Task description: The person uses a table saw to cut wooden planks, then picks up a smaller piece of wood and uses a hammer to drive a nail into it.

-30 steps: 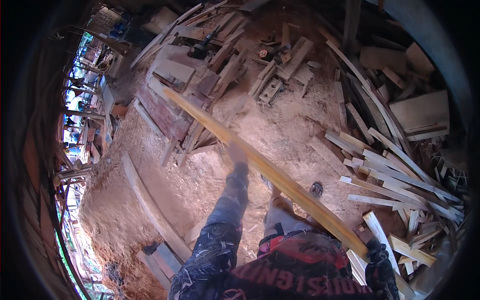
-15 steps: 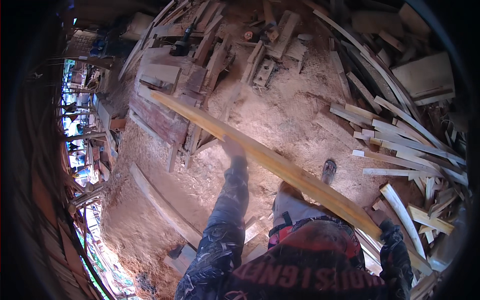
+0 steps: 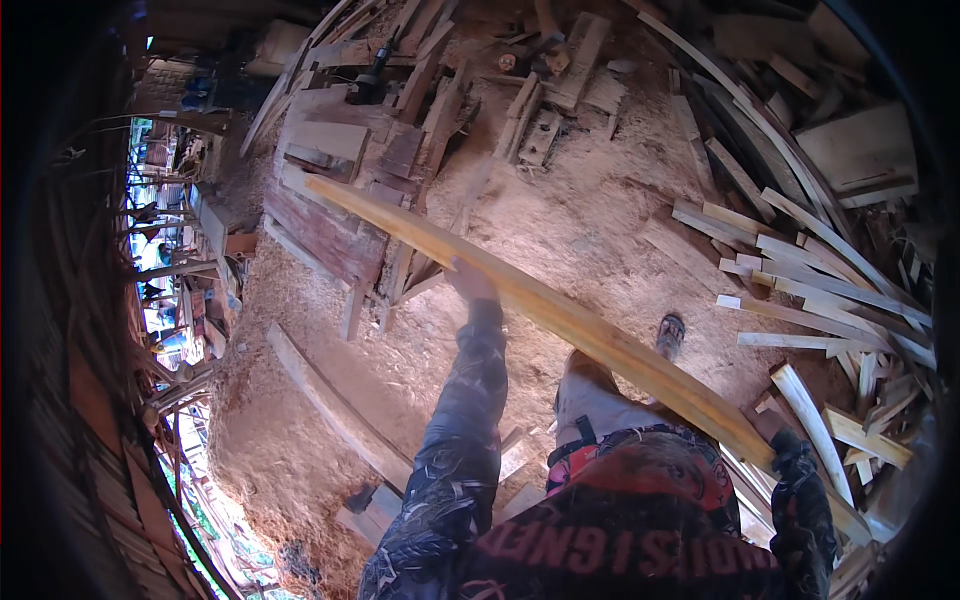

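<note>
A long yellowish wooden plank (image 3: 590, 340) slants across my body, from the far left down to my right side. My left hand (image 3: 474, 282) grips its near edge around the middle, with the fingers partly hidden by the wood. Close to my right hip, my right hand (image 3: 768, 424) is closed on the plank toward its near end. The plank's far end lies over a reddish-brown low bench (image 3: 325, 235), where it appears to rest.
Wood strips (image 3: 810, 285) lie heaped on the right. A dark power tool (image 3: 372, 75) sits among boards at the far left. One curved board (image 3: 335, 405) lies on the sawdust-covered floor (image 3: 570, 240) to my left. My sandalled foot (image 3: 671, 332) stands beyond the plank.
The whole view has shifted a little, so everything appears slightly farther right. Both hands keep their hold on the plank, which lies at nearly the same slant.
</note>
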Available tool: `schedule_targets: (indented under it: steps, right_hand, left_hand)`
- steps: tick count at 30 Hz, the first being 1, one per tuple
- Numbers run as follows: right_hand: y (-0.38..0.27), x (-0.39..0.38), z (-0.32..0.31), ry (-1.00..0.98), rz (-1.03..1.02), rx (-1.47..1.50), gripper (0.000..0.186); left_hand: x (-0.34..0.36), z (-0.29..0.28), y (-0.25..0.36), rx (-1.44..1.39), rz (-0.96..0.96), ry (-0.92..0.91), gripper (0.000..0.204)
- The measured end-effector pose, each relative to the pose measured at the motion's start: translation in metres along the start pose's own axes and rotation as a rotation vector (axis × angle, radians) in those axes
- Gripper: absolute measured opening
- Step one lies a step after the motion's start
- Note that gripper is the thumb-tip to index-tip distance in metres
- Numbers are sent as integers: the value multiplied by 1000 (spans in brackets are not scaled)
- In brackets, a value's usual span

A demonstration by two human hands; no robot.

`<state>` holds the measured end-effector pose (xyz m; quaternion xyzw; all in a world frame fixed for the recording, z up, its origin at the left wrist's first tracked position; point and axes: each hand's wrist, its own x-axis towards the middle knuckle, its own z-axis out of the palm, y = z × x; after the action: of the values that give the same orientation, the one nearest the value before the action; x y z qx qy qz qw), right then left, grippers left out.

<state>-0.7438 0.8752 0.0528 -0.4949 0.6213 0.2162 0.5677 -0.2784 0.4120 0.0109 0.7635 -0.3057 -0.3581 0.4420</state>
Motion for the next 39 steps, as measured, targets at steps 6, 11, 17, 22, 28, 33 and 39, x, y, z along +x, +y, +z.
schedule_targets:
  steps: [6,11,17,22,28,33,39]
  right_hand:
    - [-26,-5,-19,24,39,48,41]
    - [-35,4,-16,32,73,170,51]
    - [-54,18,-21,12,270,280,66]
    - [-58,36,-16,29,305,373,73]
    - [-89,48,-33,-24,369,322,74]
    - [-102,66,-32,15,200,232,63]
    - [-131,83,-47,3,47,89,43]
  left_hand:
    - [12,6,1,59,54,58,68]
    - [24,4,2,81,58,69,69]
    - [37,2,9,51,39,56,68]
    - [60,-3,13,34,33,35,67]
    - [78,-2,26,66,78,83,66]
    - [103,-7,34,111,67,93,66]
    - [135,-9,46,122,79,118,66]
